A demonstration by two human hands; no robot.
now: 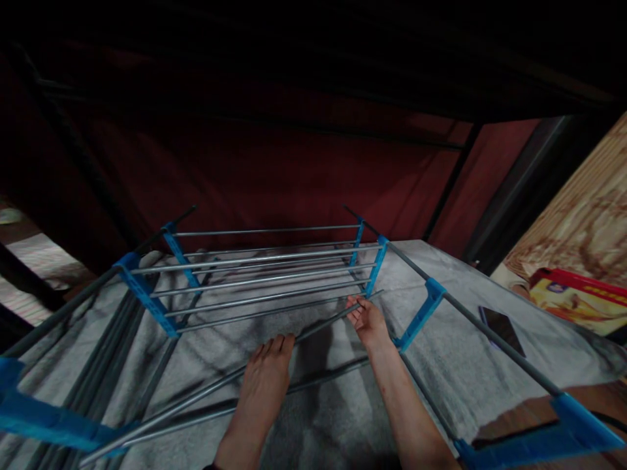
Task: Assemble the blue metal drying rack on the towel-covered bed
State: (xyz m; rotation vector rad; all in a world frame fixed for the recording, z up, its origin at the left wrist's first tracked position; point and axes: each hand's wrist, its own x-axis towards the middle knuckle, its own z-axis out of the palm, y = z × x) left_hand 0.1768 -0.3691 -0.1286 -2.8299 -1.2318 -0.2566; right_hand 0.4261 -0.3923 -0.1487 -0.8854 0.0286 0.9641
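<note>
A grey metal rod (196, 395) slants across the front of a partly assembled rack. My left hand (272, 362) is closed over its middle, fingers curled on top. My right hand (366, 318) pinches the same rod near its far end, palm turned up, close to a blue plastic bracket (376, 266). Behind them, several crossbars (264, 279) span between the blue brackets on the left (147, 301) and right. A second rod (328, 376) runs low across the rack beneath both wrists. Another blue bracket (421, 316) stands on the right side pole, just right of my right wrist.
Several loose rods (98, 372) lie on the grey blanket (313, 431) at left. A phone (502, 331) rests beyond the right side pole (499, 341). Farther right is a red and yellow box (578, 301). A dark red curtain or wall (313, 170) closes the back.
</note>
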